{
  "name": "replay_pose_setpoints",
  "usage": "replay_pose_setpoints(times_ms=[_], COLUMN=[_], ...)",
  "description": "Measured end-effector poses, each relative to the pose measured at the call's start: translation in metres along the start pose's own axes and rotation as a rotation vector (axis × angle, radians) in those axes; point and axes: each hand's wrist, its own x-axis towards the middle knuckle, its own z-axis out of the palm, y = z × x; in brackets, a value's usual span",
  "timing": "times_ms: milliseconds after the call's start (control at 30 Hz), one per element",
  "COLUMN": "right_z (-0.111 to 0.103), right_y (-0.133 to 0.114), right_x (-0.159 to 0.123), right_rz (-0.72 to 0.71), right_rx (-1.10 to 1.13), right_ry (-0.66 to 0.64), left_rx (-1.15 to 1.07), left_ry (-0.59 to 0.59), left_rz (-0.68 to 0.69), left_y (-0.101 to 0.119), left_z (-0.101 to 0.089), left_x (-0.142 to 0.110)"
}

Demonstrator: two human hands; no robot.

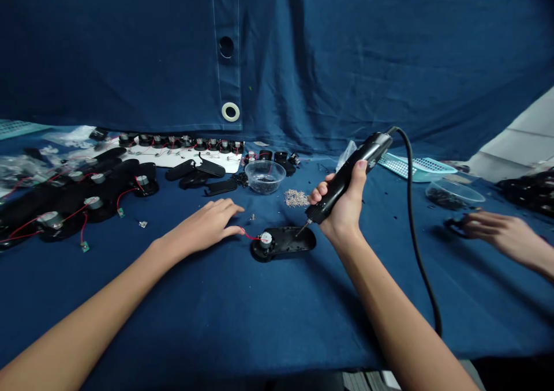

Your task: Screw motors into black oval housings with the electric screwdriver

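My right hand is wrapped round a black corded electric screwdriver, held tilted, with its bit touching a black oval plastic housing on the blue cloth. A small silver motor with a red wire sits at the housing's left end. My left hand lies flat on the cloth just left of the housing, fingers stretched out, fingertips close to the red wire. A small heap of silver screws lies behind the housing.
Several finished black housings with motors and red wires lie at the left. A clear bowl stands mid-table, another clear bowl at right. Another person's hand rests at the right. The screwdriver's cord trails toward the front edge.
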Motion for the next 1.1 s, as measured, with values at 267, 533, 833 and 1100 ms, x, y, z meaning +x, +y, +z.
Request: replay_pose_setpoints(times_ms=[267, 533, 833, 1100], right_z=[-0.047, -0.100, -0.096, -0.092], right_y=[-0.018, -0.005, -0.008, -0.007], right_x=[0.025, 0.036, 0.031, 0.022], right_rz=[0.103, 0.319, 0.305, 0.287], right_rx=[0.004, 0.030, 0.027, -0.021], right_ry=[0.193, 0.434, 0.412, 0.385], left_rx=[-0.217, -0.137, 0.028, 0.212], left_ry=[-0.124, -0.018, 0.185, 0.248], left_rz=[0.008, 0.126, -0.201, -0.695], left_y=[0.048, 0.073, -0.003, -0.109], left_z=[-0.025, 0.032, 0.000, -0.075], left_x=[-0.015, 0.027, -0.004, -0.035])
